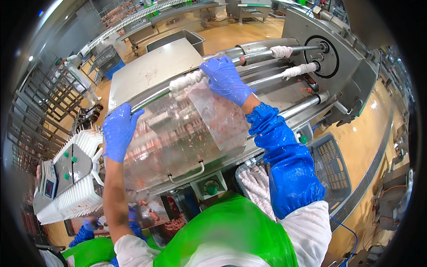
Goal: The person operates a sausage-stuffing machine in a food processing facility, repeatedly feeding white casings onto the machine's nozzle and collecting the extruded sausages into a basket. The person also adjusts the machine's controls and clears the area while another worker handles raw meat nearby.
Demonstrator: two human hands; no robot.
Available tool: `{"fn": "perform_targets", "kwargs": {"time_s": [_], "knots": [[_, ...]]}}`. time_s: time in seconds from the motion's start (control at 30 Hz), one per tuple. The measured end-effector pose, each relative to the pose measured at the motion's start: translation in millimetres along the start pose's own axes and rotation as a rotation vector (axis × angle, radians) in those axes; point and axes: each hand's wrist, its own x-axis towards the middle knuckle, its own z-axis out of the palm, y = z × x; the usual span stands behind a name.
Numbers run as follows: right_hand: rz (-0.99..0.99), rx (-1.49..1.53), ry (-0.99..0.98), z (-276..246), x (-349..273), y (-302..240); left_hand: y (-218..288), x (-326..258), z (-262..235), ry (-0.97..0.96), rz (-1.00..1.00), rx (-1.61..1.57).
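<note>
A long metal tube (153, 97) runs from the machine's left end up to the right. My left hand (119, 133), in a blue glove, is closed around its left end, thumb along the tube. A bunched, wrinkled white casing (186, 82) is gathered on the tube between my hands. My right hand (226, 82), also blue-gloved, wraps over the tube just right of the casing; its palm side is hidden. Below it hangs a translucent sheet (218, 116) speckled with pink bits. Two more tubes to the right carry gathered white casings (281, 52).
A steel end housing (322, 53) with a round plate holds the tubes. A handled cover (187, 174) lies in front of me. Grey crates (329, 162) stand at right. White racks (75, 196) stand at left, near a co-worker's blue sleeve (82, 233).
</note>
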Motion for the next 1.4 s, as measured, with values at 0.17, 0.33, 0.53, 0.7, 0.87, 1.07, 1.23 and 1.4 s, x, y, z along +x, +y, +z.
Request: {"fn": "perform_targets", "kwargs": {"time_s": [0.17, 0.33, 0.53, 0.7, 0.87, 1.07, 1.23, 1.4], "knots": [[0.033, -0.028, -0.154, -5.4, 3.5, 14.4, 12.0, 4.6, 24.2, 0.117, 0.036, -0.008], [-0.008, 0.063, -0.11, 2.9, -7.2, 21.3, 3.0, 3.6, 32.2, 0.121, 0.078, -0.009], [0.014, 0.139, -0.202, -35.6, 20.6, -35.2, 3.6, 2.4, 25.0, 0.169, 0.071, 0.002], [-0.21, -0.039, -0.326, -19.9, 32.5, -56.7, 5.7, -1.3, 31.8, 0.172, 0.081, 0.055], [0.282, -0.543, -0.616, -69.9, -9.9, 110.5, 7.2, 2.7, 29.3, 0.136, 0.075, 0.013], [0.082, -0.259, -0.291, -23.1, -15.0, 76.0, 10.3, 10.7, 30.3, 0.199, 0.054, 0.043], [0.001, 0.003, -0.152, -26.7, 0.9, -20.4, 8.5, 29.8, 3.7, 0.401, 0.136, 0.145], [0.739, 0.004, 0.085, -80.1, -137.0, 54.2, 85.6, 72.8, -15.5, 0.571, 0.376, -0.003]]}}
